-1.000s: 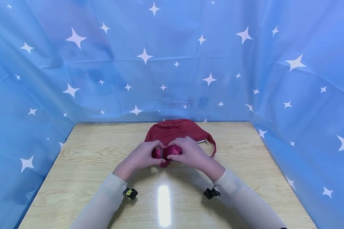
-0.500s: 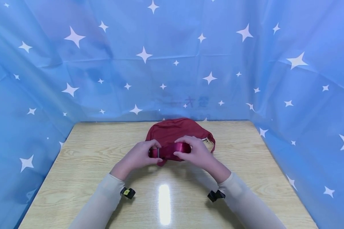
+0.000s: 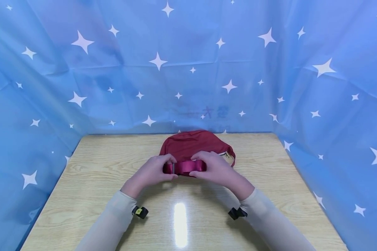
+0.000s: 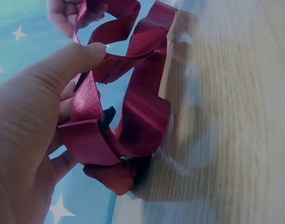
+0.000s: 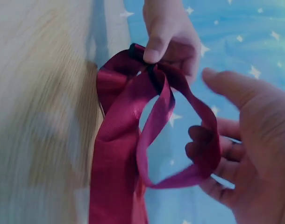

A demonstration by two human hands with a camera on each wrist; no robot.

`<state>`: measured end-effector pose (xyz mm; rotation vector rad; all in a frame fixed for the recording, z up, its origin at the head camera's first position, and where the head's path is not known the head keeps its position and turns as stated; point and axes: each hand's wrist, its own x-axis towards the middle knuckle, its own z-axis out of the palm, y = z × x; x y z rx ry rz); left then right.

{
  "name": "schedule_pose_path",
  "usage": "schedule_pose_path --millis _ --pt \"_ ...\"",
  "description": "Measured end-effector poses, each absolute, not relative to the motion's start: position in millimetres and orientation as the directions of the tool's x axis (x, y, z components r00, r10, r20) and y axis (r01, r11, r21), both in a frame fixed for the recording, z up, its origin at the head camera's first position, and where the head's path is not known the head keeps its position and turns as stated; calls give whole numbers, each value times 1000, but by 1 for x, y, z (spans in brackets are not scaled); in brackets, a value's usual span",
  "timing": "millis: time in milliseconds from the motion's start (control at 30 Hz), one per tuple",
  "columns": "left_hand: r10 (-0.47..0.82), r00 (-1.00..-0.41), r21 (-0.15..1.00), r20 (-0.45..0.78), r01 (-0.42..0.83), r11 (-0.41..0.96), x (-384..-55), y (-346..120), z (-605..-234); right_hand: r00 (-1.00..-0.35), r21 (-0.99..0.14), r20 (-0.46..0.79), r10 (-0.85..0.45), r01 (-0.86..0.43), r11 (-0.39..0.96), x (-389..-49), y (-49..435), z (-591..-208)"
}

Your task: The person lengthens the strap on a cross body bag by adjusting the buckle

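A dark red fabric bag (image 3: 188, 144) lies near the table's far edge in the head view. Its shiny red strap (image 3: 185, 166) stretches between both hands in front of it. My left hand (image 3: 150, 170) pinches the strap beside a dark slider buckle (image 3: 173, 168); in the left wrist view the thumb presses on the webbing (image 4: 89, 100). Looped strap (image 5: 210, 149) passes round the fingers of my right hand (image 5: 264, 140), which curl through it, while the thumb stands apart. Several folds of strap hang between the hands. The bag's body hides the rest of the webbing.
A wooden table (image 3: 106, 195) carries the bag, with a bright light reflection (image 3: 180, 225) near its front. Blue curtain (image 3: 125, 80) with white stars rises behind and on both sides. A zipper (image 3: 224, 153) shows at the bag's right end.
Compared with a second ago, my right hand has shifted right and my left slightly left, so a longer length of strap shows between them. During the last half second, both hands stay nearly still.
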<state>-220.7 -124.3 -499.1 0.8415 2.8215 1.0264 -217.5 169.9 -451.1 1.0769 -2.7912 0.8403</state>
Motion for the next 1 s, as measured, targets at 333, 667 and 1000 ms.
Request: schedule_pose_path --millis 333,667,1000 --pt "505 -849 592 158 490 639 -221 -120 -501 -727 -315 186 -661 -681 661 -217 140 -450" --pt "487 -860 605 151 470 642 -221 -125 -500 -738 -435 314 -597 -671 601 -217 166 -456" --pt "470 -871 614 143 451 648 -222 -130 -504 -752 -513 330 -571 -650 561 -217 194 -466"
